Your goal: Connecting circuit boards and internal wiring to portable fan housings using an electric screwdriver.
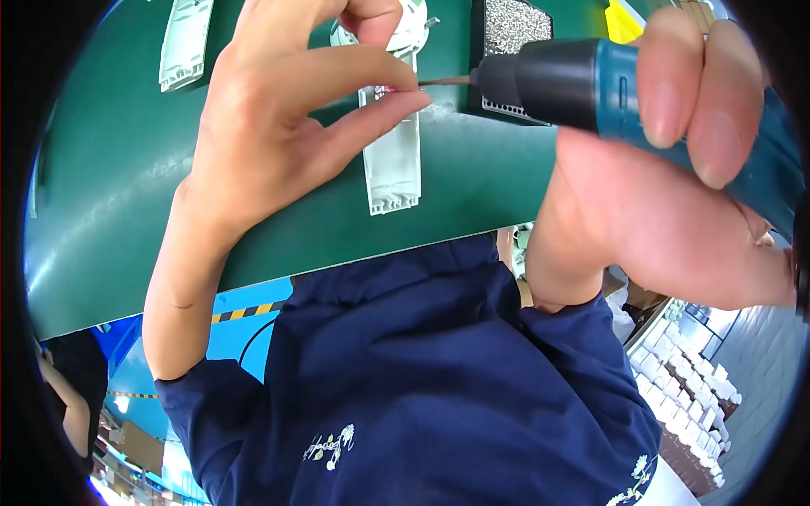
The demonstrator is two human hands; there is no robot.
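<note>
My right hand (645,190) grips a blue and black electric screwdriver (612,88), held level with its thin bit (449,82) pointing left. The tip of that bit meets the pinched thumb and index finger of my left hand (270,114); whatever sits between those fingertips is hidden. Below them on the green table lies a long white plastic piece (392,169). A round white part (411,29) shows at its far end, partly covered by my left hand.
Beside the screwdriver's nose stands a black tray (477,63) full of small silvery pieces, probably screws. Another white plastic piece (186,46) lies at the far left of the green table (118,228). Something yellow (624,23) is at the back right. Another person's arm (72,409) shows lower left.
</note>
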